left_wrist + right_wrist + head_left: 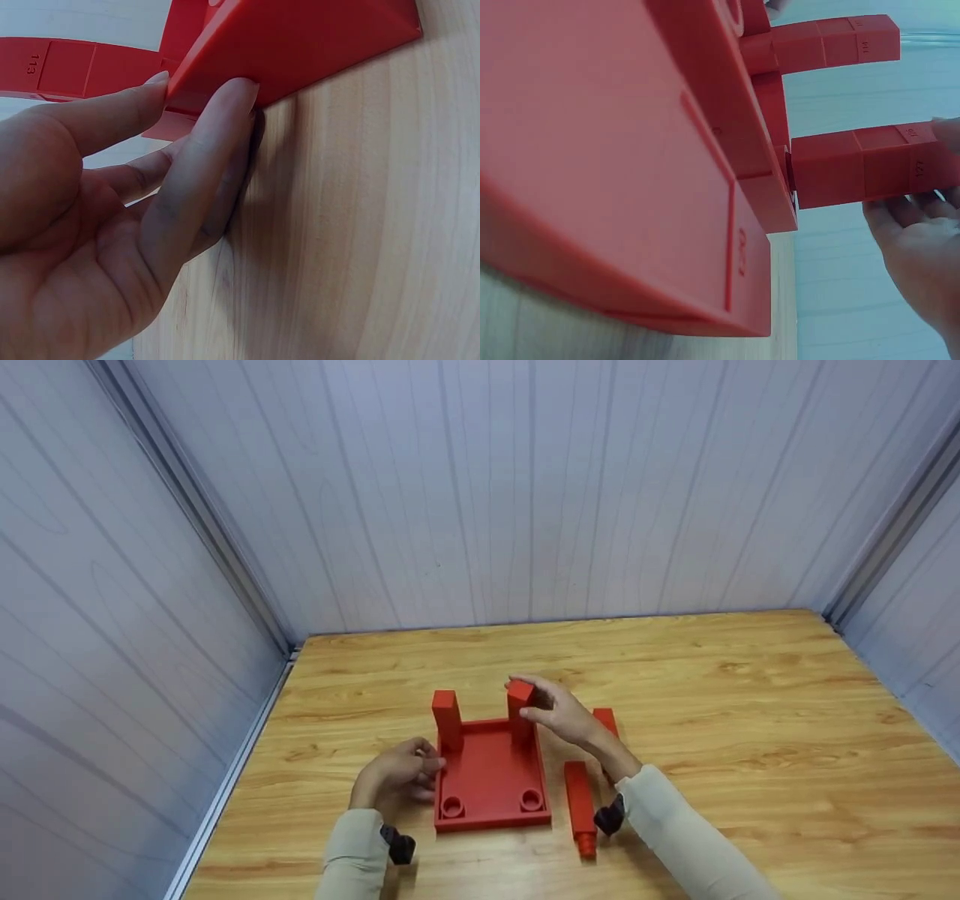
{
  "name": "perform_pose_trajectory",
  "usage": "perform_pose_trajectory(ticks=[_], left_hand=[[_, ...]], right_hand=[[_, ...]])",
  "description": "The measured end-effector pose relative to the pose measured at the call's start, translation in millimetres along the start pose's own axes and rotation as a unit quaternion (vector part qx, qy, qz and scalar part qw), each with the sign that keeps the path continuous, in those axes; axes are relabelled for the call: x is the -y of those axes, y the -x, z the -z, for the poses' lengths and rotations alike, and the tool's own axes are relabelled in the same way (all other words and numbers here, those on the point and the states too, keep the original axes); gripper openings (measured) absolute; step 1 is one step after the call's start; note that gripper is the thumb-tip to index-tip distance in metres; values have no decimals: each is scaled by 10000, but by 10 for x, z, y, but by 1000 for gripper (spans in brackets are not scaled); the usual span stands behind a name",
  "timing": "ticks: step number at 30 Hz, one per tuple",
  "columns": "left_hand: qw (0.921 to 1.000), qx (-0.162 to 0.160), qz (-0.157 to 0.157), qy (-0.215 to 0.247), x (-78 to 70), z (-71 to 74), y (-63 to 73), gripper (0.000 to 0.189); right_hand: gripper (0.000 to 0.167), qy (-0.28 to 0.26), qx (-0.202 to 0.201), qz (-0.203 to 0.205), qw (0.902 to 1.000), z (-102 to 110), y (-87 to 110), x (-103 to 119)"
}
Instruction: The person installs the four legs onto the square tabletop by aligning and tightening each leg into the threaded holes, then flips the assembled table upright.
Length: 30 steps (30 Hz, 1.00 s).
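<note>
A red square base (491,780) with a low rim lies on the table; round sockets show in its two near corners. At its back right corner my right hand (562,716) grips an upright red post (520,703) near the top, thumb on one side and fingers behind. A narrow gap shows where this post (885,166) meets the base in the right wrist view. Another red post (448,721) stands at the back left corner. With thumb and fingers my left hand (397,769) holds the left rim, fingertips against the outer wall in the left wrist view.
Right of the base lies a loose red post (580,799), its threaded end toward me. Another loose post (606,720) is partly hidden behind my right forearm. Pale panel walls (487,510) enclose the wooden table (750,735) at the back and sides.
</note>
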<state>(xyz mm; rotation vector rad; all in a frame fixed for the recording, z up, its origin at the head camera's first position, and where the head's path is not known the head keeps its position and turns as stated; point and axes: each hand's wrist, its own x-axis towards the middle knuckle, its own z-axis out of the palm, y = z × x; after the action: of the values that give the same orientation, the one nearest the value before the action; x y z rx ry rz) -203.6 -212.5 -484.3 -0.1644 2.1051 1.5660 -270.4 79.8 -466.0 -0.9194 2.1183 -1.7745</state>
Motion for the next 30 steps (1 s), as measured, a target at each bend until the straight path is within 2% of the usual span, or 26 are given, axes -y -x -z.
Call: perform_pose_trajectory(ticks=[3,5,14,18,26,30], left_hand=[[10000,28,-12,-11,-6,0,1,22],[10000,22,-8,-39,-9,3,3,23],[10000,-15,51,-13,3,17,-12,21],[9999,-52,62,74,9,6,-13,20],[9999,-84,91,74,-3,-1,-13,20],[9999,-98,73,5,-8,-8,-5,21]], right_hand=[[53,-175,-38,-31,9998,-1,-5,-10],[52,-111,-131,-95,9998,-10,-4,-7],[47,674,-755,-321,9943,-57,-12,-27],[45,789,-951,-335,9918,-84,-7,-20],[47,904,-1039,-230,9902,-111,-20,-5],[51,886,-831,-398,9918,-91,-16,20]])
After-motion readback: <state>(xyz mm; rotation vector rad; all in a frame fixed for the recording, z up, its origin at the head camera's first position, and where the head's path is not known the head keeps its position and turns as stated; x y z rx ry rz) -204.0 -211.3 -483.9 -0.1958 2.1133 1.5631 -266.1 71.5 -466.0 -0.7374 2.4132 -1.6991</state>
